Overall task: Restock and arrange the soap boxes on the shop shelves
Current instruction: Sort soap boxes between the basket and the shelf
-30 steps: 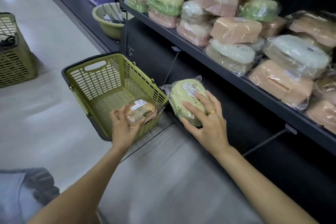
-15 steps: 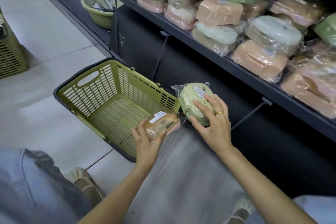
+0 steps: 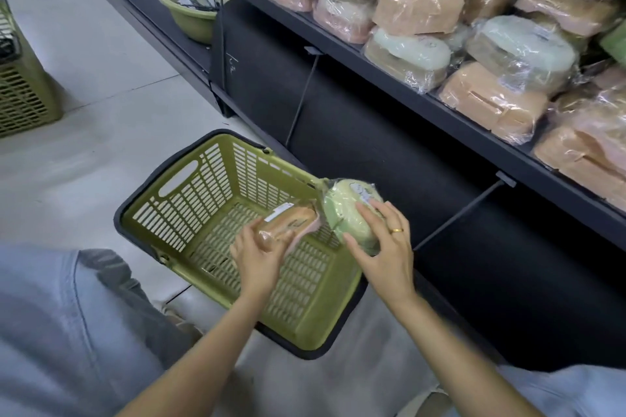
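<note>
Green wrapped soap box [image 3: 345, 213] sits gripped in the right hand's curled fingers [image 3: 367, 218]; the left hand [image 3: 257, 257] clamps a peach soap box [image 3: 288, 225] above the basket [image 3: 189, 200].

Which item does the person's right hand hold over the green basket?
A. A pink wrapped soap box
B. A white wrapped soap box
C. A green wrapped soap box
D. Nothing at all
C: the right hand grips the green wrapped soap box, while the left hand holds the pink one.

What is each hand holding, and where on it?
Left hand grips the pink-orange soap box by its near end; right hand holds the green soap box across its top.
</note>
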